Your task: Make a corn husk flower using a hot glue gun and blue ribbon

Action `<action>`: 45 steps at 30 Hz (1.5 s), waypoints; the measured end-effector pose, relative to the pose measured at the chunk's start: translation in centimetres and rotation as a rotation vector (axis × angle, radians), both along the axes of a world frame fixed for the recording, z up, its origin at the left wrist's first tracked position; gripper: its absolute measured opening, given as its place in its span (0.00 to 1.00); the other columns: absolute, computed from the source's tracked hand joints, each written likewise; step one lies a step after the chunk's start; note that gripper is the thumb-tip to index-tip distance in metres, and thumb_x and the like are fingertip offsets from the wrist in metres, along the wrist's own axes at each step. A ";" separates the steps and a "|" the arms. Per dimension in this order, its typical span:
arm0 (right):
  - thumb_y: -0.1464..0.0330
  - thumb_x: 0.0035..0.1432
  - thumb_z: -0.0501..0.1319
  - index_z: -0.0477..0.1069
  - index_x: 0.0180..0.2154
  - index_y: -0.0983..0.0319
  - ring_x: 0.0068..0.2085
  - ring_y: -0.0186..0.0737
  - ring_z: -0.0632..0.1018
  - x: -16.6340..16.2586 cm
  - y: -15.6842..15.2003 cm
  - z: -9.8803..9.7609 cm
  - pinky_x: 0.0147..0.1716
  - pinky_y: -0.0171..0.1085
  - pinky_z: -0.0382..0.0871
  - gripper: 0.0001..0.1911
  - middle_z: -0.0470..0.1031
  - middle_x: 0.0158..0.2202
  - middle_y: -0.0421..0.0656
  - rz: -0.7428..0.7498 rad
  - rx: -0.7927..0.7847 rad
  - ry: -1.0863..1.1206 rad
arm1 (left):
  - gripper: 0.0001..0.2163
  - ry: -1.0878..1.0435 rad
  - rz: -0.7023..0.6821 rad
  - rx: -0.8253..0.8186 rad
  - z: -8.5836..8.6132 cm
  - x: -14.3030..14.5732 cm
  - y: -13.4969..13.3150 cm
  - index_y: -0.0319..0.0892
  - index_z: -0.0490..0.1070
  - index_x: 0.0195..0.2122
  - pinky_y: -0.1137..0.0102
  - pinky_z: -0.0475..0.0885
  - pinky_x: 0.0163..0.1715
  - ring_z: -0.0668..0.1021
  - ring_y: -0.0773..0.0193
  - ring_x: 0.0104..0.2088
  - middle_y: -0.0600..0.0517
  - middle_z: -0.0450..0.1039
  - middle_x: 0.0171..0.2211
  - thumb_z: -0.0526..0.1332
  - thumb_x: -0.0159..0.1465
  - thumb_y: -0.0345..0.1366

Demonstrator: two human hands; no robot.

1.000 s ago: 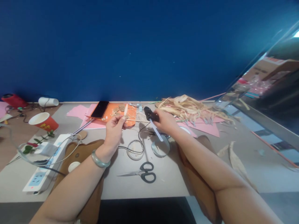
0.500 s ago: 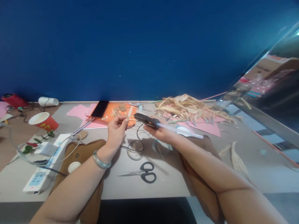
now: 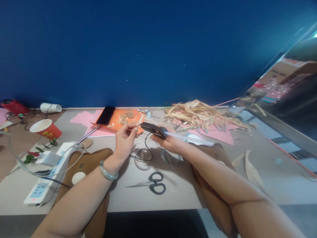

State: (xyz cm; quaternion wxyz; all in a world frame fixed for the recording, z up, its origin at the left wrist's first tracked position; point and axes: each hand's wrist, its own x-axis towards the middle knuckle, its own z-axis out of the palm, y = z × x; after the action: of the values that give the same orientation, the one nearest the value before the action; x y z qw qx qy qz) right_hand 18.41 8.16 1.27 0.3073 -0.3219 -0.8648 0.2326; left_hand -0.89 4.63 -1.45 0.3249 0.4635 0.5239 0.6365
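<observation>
My right hand (image 3: 169, 140) is wrapped round a black glue gun (image 3: 154, 129), with a long translucent glue stick (image 3: 190, 138) sticking out of its back end. The nozzle points left, close to the fingertips of my left hand (image 3: 126, 138). Between thumb and forefinger, my left hand pinches a small pale strip of dried husk (image 3: 141, 119), which stands upright. Whether the nozzle touches the strip I cannot tell. Below the hands, scissors (image 3: 155, 183) with black handles lie on the grey table, beside a roll of clear tape (image 3: 144, 159).
An orange sheet (image 3: 116, 124) carries a phone (image 3: 106, 115) and small round discs (image 3: 129, 114). Dried husks (image 3: 195, 112) are heaped on pink paper (image 3: 218, 136) at the back right. On the left are a power strip (image 3: 39, 191), a red paper cup (image 3: 46, 129) and loose cables.
The glue gun has shifted slightly left. My left hand has moved a little right, and the husk strip now tilts to the right near the nozzle.
</observation>
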 end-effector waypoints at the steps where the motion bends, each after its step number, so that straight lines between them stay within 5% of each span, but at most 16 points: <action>1: 0.60 0.62 0.56 0.65 0.30 0.61 0.27 0.36 0.69 0.0 0.0 0.0 0.28 0.35 0.61 0.12 0.68 0.25 0.40 0.002 -0.002 -0.002 | 0.08 -0.005 -0.001 0.001 0.0 0.0 0.0 0.39 0.73 0.32 0.76 0.71 0.24 0.74 0.72 0.22 0.55 0.73 0.24 0.65 0.57 0.38; 45: 0.59 0.62 0.55 0.65 0.32 0.61 0.29 0.37 0.70 -0.1 -0.1 -0.2 0.30 0.36 0.62 0.13 0.69 0.26 0.41 -0.028 0.033 -0.032 | 0.09 -0.044 -0.019 -0.028 -0.1 0.0 0.0 0.39 0.72 0.32 0.75 0.69 0.24 0.74 0.72 0.21 0.56 0.72 0.23 0.65 0.56 0.39</action>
State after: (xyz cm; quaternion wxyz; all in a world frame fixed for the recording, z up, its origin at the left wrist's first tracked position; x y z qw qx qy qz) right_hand 18.32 8.06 1.04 0.3020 -0.3328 -0.8686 0.2089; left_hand -0.88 4.67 -1.57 0.3486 0.4499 0.5210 0.6360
